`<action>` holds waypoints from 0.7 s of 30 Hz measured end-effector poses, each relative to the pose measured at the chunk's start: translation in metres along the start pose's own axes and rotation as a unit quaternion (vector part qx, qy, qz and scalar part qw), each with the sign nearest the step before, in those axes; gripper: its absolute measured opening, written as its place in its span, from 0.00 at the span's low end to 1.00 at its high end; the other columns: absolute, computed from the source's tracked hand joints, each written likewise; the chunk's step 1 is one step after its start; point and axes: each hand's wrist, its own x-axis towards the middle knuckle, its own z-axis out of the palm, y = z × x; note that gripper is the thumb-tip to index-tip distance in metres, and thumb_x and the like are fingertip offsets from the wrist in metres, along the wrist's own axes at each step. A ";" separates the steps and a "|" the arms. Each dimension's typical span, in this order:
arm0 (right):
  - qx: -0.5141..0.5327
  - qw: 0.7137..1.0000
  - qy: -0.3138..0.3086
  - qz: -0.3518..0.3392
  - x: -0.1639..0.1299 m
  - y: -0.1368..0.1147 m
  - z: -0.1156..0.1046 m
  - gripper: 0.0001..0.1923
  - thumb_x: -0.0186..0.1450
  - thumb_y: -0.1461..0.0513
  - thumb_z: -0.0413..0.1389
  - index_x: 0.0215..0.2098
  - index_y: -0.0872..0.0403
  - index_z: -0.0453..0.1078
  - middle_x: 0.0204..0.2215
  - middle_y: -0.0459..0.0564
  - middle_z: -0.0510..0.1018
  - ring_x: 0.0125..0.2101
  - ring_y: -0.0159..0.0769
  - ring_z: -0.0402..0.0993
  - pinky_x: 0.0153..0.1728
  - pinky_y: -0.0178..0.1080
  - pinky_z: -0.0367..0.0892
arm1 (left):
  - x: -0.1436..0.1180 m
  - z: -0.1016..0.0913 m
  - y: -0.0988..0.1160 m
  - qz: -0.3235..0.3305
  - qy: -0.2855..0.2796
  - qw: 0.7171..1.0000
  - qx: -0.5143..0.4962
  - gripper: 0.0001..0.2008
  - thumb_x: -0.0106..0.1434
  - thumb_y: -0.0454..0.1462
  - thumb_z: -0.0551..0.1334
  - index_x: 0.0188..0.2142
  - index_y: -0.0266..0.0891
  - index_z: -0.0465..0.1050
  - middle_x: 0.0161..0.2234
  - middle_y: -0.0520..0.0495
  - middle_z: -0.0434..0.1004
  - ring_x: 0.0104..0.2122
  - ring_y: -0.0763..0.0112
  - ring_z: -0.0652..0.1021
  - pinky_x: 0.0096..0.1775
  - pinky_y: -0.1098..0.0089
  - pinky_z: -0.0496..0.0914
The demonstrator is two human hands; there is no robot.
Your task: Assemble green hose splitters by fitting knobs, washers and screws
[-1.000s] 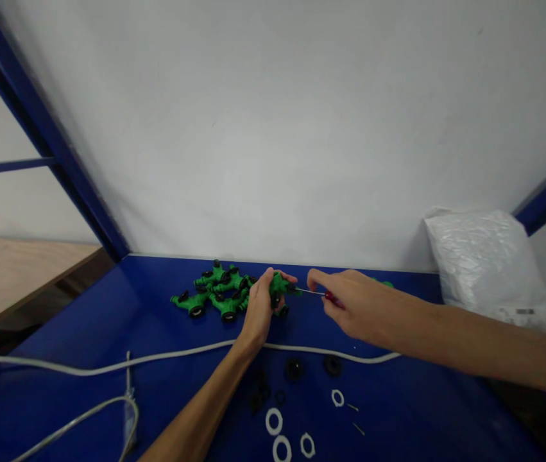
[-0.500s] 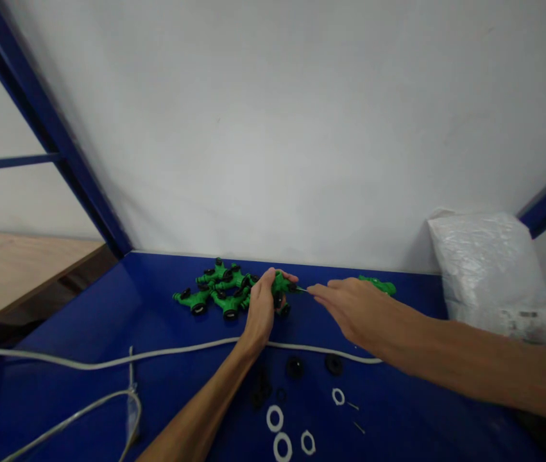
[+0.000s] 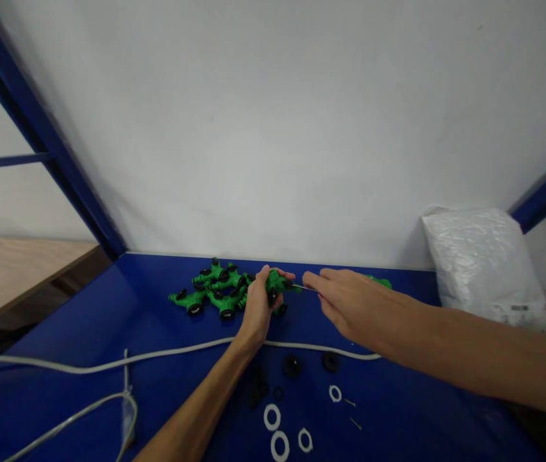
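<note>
My left hand [image 3: 259, 301] is closed around a green Y-shaped hose splitter [image 3: 277, 281] with black valve levers. Closed on a screwdriver [image 3: 305, 288], my right hand [image 3: 342, 292] points its thin metal shaft leftward at the splitter's black lever. The fingers hide the handle, and whether the tip sits in a screw is too small to tell. Several more green splitters [image 3: 187, 300] lie grouped left of my left hand. Another green part [image 3: 381, 282] shows partly behind my right hand.
A white cable [image 3: 176, 351] crosses the blue table [image 3: 85, 321]. Nearer lie white rings [image 3: 272, 417], black round caps [image 3: 292, 366], dark small parts [image 3: 256, 391] and thin metal pins [image 3: 355, 423]. A plastic-wrapped package [image 3: 484, 263] leans against the wall at right.
The view has shifted slightly. My right hand has turned a little around the screwdriver, and more of the shaft shows. My left hand keeps its hold on the splitter.
</note>
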 end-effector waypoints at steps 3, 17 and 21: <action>-0.205 0.970 0.004 -0.130 -0.002 -0.005 -0.003 0.18 0.59 0.76 0.54 0.45 0.59 0.74 0.32 0.55 0.78 0.24 0.38 0.72 0.22 0.39 0.51 | 0.001 0.001 0.001 -0.009 -0.001 1.000 -0.014 0.17 0.63 0.50 0.61 0.33 0.37 0.75 0.33 0.45 0.83 0.20 0.77 0.66 0.22 0.75 0.59; 0.276 0.935 -0.095 0.200 0.011 -0.003 0.002 0.13 0.70 0.66 0.47 0.40 0.56 0.74 0.18 0.44 0.68 0.17 0.31 0.64 0.20 0.35 0.55 | 0.001 -0.006 -0.007 0.058 -0.015 0.997 0.047 0.20 0.67 0.51 0.57 0.35 0.37 0.76 0.24 0.49 0.76 0.20 0.74 0.66 0.22 0.74 0.57; 0.416 0.841 -0.158 0.308 0.018 -0.004 -0.008 0.17 0.73 0.61 0.41 0.47 0.57 0.70 0.12 0.33 0.52 0.10 0.28 0.49 0.15 0.33 0.51 | 0.001 -0.005 -0.006 0.074 -0.016 0.995 0.069 0.21 0.67 0.52 0.57 0.35 0.37 0.76 0.26 0.48 0.77 0.20 0.75 0.66 0.21 0.74 0.56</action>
